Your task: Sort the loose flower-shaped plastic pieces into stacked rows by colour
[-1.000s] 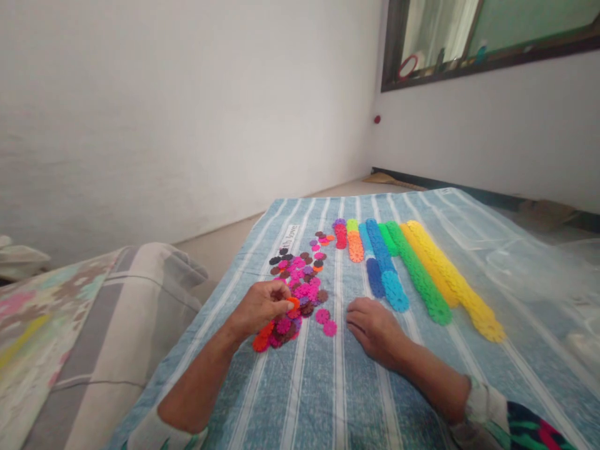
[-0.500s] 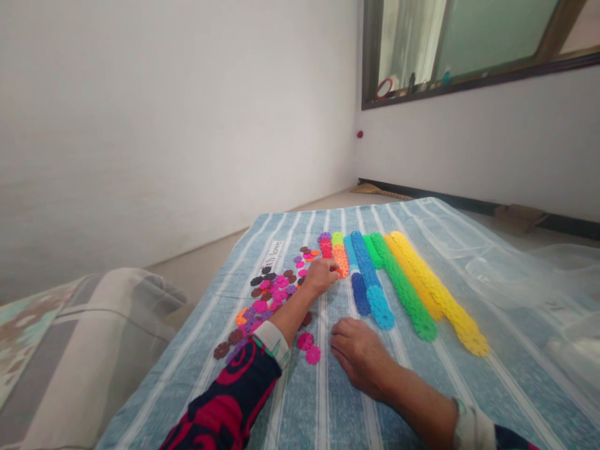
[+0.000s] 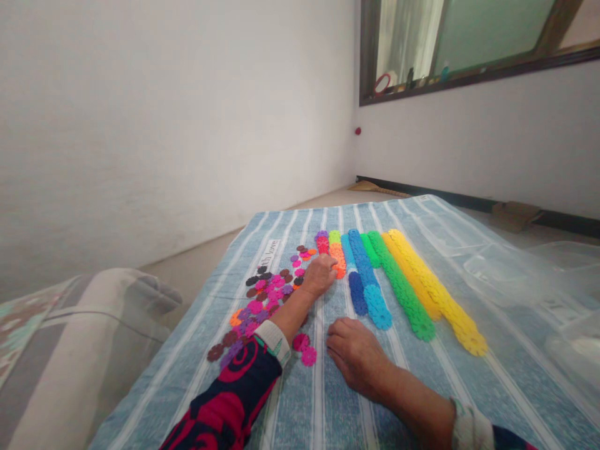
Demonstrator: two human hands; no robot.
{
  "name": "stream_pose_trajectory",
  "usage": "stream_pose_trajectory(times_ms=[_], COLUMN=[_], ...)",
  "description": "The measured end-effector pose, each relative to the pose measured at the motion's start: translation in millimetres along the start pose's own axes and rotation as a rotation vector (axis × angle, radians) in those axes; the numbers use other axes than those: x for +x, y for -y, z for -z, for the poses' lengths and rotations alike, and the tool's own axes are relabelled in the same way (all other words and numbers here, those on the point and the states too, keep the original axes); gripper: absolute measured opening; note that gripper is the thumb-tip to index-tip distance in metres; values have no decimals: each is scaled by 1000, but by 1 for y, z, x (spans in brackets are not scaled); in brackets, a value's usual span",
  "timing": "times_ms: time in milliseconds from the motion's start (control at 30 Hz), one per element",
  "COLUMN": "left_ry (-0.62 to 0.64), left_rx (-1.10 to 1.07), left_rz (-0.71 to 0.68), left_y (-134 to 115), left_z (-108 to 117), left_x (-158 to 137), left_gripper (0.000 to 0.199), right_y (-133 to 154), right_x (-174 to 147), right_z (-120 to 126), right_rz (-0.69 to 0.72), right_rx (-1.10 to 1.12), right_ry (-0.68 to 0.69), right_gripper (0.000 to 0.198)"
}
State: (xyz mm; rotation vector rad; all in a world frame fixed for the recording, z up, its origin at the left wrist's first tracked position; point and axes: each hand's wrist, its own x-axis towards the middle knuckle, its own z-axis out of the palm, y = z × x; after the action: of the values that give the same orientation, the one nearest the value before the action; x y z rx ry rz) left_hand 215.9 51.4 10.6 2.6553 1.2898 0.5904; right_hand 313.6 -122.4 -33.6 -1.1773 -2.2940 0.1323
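Note:
My left hand (image 3: 320,275) reaches across to the near end of a short row of overlapping orange flower-shaped discs (image 3: 337,255). Its fingers are pinched at the row's edge, on an orange disc as far as I can see. Closer to me, my right hand (image 3: 355,355) rests on the striped cloth (image 3: 309,412) with its fingers curled in; whatever may be inside them is hidden. Beside it lie two loose pink discs (image 3: 308,357). Left of my left hand spreads a loose scatter of discs (image 3: 274,290) in pink, purple, brown, black and orange.
Rows of overlapping discs run away from me: red (image 3: 322,245), blue (image 3: 363,256), dark blue (image 3: 358,294), green (image 3: 400,287) and yellow (image 3: 435,290). Clear plastic containers (image 3: 506,269) stand at the right. A draped grey-striped cover (image 3: 107,325) is at the left.
The view has shifted slightly. My left hand stays at the orange row, its fingertips now lying over the discs there. My right hand keeps its place.

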Motion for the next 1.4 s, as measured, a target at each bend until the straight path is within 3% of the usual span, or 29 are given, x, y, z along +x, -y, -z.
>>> stream_pose_trajectory(times_ms=[200,400,567,733,967,1400], left_ry=[-19,156,212,259,422,338], left_rx=[-51,-99,-107,-170,-251,-173], left_rz=[45,190,311,438,486,502], left_y=[25,58,73,71,60,52], left_z=[45,94,115,124,127,119], left_x=[-32,-105,-155,-181,-197,-217], left_gripper=[17,16,17,16,13,21], right_y=[0,0,0,-2,-3,-5], right_x=[-1,-3,-6,-8,-10,-10], right_z=[2,3,2,0,-1,0], right_rz=[1,-2,1,15,24,37], right_rx=[13,44,64,82,96,97], right_ry=[0,0,-10,-26,-24,-29], right_gripper=[16,16,19,19,19,19])
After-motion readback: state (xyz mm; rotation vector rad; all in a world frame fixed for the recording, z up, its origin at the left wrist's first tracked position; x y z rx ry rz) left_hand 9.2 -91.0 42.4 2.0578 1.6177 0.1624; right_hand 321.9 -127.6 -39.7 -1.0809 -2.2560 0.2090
